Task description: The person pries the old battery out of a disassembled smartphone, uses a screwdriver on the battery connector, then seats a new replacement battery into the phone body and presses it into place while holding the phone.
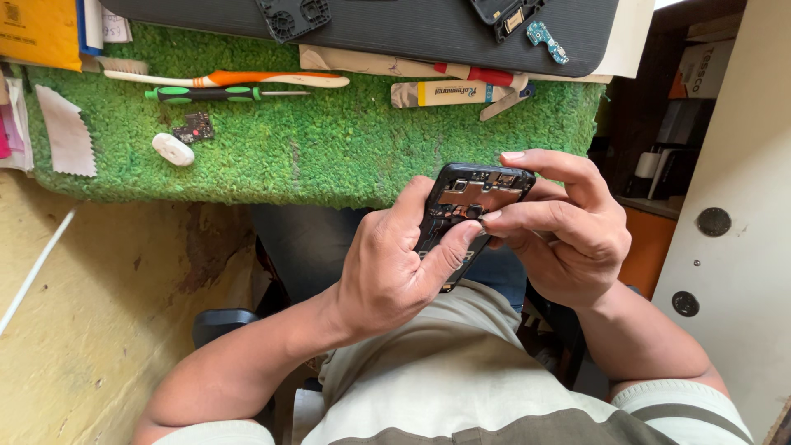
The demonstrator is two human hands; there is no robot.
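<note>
An opened black phone (476, 198) with its back cover off shows its inner frame and small parts. It is held above my lap, just in front of the green turf mat (313, 148). My left hand (391, 268) grips its left side, thumb pressed on the inner face. On the right side and top edge, my right hand (560, 227) holds it, thumb and forefinger pinching near a small part at the phone's middle.
On the turf lie a green-handled screwdriver (214, 94), an orange and white toothbrush (239, 79), a small circuit board (194, 128), a white oval piece (173, 149) and a tube (449, 93). A dark ribbed mat (395, 29) behind carries black phone parts and a small blue board (547, 40).
</note>
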